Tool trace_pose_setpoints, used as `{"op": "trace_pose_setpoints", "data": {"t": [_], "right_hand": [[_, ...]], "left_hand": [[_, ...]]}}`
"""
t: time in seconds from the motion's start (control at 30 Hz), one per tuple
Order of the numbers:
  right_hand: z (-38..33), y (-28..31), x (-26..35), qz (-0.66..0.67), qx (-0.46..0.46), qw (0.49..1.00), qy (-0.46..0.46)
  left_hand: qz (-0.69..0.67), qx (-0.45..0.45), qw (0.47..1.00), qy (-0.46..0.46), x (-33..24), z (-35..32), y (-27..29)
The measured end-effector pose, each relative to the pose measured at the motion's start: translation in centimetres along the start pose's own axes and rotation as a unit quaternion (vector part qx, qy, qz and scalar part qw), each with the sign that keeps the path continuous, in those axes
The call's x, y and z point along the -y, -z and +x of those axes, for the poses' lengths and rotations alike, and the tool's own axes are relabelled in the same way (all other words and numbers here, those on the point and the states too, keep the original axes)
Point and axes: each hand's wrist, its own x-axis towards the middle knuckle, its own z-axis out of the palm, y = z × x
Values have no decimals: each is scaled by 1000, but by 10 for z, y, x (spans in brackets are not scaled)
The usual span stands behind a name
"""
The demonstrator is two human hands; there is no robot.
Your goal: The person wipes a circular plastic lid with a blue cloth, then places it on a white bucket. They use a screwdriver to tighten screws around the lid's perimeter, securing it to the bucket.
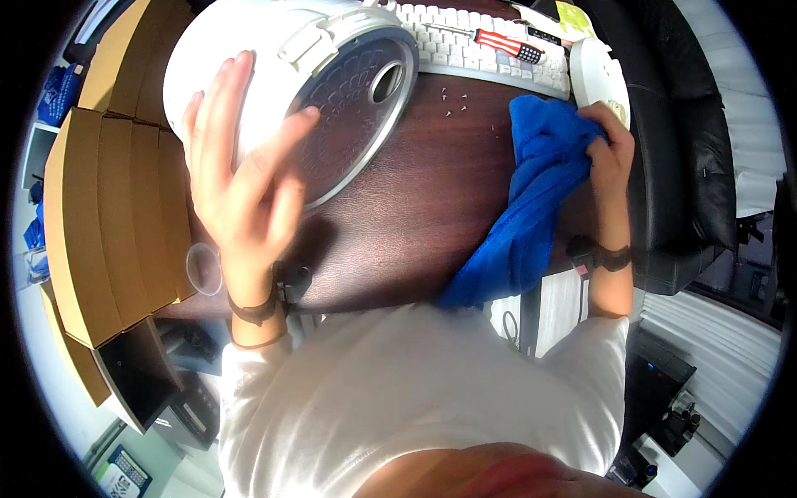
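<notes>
**Left hand steadies the tipped cooker, right hand bunches the cloth**

From my feed I see the round white plastic rice cooker body (249,66) lying tipped on its side at the far left of the dark brown wooden desk (415,207), its grey ribbed metal base plate (353,108) with the round central hole turned toward me. My left hand (245,183) is spread open, fingers extended, the palm laid against the cooker's white wall and the thumb reaching across the rim of the base plate. My right hand (610,153) is closed around a bunched corner of the bright blue microfibre cloth (531,207), which lies over the right part of the desk and hangs off its near edge. Just beyond that hand sits a round white plastic lid-like part (594,75). At the far edge lies a white computer keyboard (490,46) with a red-and-white striped screwdriver (506,43) resting on it. A few small screws (455,101) lie scattered on the desk between the cooker and the cloth. Tan cardboard boxes (108,207) stand stacked at my left.
</notes>
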Motion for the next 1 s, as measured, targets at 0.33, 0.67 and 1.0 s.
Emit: {"op": "trace_pose_setpoints", "data": {"t": [0.33, 0.67, 1.0], "right_hand": [[28, -17, -21, -271, 195, 936, 113], [118, -44, -80, -470, 118, 844, 230], [110, -13, -38, -221, 204, 936, 181]], "left_hand": [[0, -36, 999, -14, 9, -4, -10], [-11, -22, 1000, -15, 4, -1, -6], [-9, -4, 1000, 1, 1, -1, -1]]}}
